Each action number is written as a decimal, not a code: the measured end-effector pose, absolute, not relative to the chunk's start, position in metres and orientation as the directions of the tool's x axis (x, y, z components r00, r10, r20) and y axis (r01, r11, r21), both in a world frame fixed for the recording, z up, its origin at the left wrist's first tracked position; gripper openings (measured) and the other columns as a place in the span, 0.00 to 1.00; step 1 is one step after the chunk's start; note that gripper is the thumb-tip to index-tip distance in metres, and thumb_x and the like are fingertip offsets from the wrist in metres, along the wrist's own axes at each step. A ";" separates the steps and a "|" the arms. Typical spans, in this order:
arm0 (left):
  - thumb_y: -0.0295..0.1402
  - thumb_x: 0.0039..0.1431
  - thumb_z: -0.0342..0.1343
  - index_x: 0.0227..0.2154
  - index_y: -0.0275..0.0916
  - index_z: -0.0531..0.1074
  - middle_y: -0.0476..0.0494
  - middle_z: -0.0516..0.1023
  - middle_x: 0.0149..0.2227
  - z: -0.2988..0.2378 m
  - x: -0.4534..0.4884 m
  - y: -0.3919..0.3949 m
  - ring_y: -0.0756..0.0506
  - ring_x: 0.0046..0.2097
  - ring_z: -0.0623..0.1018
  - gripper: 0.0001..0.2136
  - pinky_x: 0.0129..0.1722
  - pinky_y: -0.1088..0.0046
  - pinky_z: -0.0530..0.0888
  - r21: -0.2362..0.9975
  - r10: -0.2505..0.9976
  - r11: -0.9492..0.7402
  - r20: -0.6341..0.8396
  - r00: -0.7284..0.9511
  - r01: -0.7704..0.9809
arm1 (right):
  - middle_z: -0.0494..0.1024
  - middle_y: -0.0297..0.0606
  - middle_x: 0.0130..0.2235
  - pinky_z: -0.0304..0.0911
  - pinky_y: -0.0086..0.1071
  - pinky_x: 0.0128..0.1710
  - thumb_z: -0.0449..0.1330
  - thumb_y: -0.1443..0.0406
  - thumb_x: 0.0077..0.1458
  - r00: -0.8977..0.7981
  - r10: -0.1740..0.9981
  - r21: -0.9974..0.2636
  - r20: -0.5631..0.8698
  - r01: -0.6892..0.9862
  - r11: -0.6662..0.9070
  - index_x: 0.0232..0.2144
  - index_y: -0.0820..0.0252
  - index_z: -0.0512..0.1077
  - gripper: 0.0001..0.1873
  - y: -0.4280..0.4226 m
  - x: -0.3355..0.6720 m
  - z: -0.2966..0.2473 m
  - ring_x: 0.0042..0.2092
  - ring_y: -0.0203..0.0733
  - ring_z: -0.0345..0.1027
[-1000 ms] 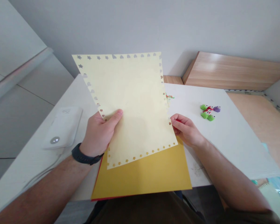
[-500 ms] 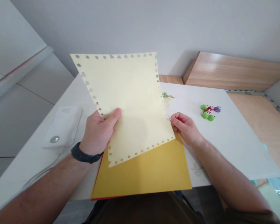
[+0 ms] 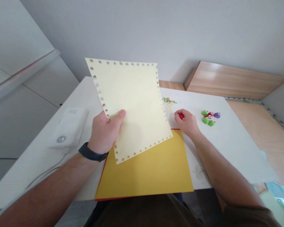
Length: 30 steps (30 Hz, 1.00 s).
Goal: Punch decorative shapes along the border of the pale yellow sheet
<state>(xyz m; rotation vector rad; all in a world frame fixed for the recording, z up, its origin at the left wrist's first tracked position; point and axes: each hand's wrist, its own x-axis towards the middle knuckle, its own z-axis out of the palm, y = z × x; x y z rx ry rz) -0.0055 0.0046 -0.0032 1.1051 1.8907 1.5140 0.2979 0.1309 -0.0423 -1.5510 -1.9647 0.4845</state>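
Paper [image 3: 139, 94] sits between left thumb [image 3: 120, 117] and fingers [image 3: 102, 116].

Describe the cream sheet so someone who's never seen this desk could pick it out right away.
Start at the white desk and find the left hand, the one with a dark wristband. It grips the cream sheet, which slants up and partly hides a mustard-yellow sheet. Star and heart cutouts line its edges; the mustard-yellow sheet's visible part has none.
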 end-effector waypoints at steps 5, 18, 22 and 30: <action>0.44 0.59 0.66 0.48 0.42 0.82 0.43 0.85 0.52 -0.008 -0.008 0.006 0.35 0.53 0.83 0.17 0.56 0.56 0.79 0.965 0.820 0.036 0.120 -0.559 0.260 | 0.82 0.44 0.41 0.64 0.39 0.45 0.56 0.61 0.61 -0.253 0.929 -0.467 0.271 0.809 0.357 0.43 0.57 0.81 0.15 0.151 0.293 -0.051 0.41 0.47 0.72; 0.42 0.60 0.65 0.50 0.42 0.81 0.41 0.84 0.53 -0.014 -0.010 0.009 0.36 0.54 0.83 0.17 0.57 0.57 0.80 0.972 0.827 0.012 0.123 -0.549 0.236 | 0.79 0.38 0.32 0.61 0.37 0.35 0.59 0.51 0.61 -0.033 0.986 -0.731 0.163 0.667 0.144 0.38 0.57 0.79 0.17 0.143 0.313 -0.041 0.32 0.43 0.67; 0.42 0.60 0.65 0.49 0.43 0.81 0.42 0.84 0.54 -0.011 -0.009 0.008 0.37 0.55 0.83 0.16 0.59 0.57 0.78 0.968 0.815 0.006 0.142 -0.562 0.252 | 0.74 0.32 0.28 0.61 0.35 0.30 0.63 0.55 0.56 -0.083 0.994 -0.849 0.072 0.518 0.105 0.46 0.58 0.77 0.18 0.130 0.314 -0.038 0.29 0.39 0.64; 0.43 0.60 0.65 0.49 0.43 0.81 0.43 0.83 0.54 -0.010 -0.009 0.009 0.37 0.55 0.82 0.16 0.61 0.58 0.78 0.967 0.818 -0.007 0.153 -0.555 0.255 | 0.78 0.35 0.37 0.66 0.34 0.37 0.70 0.57 0.56 -0.319 0.945 -0.992 -0.072 0.126 -0.033 0.53 0.57 0.74 0.24 0.107 0.305 -0.022 0.35 0.38 0.71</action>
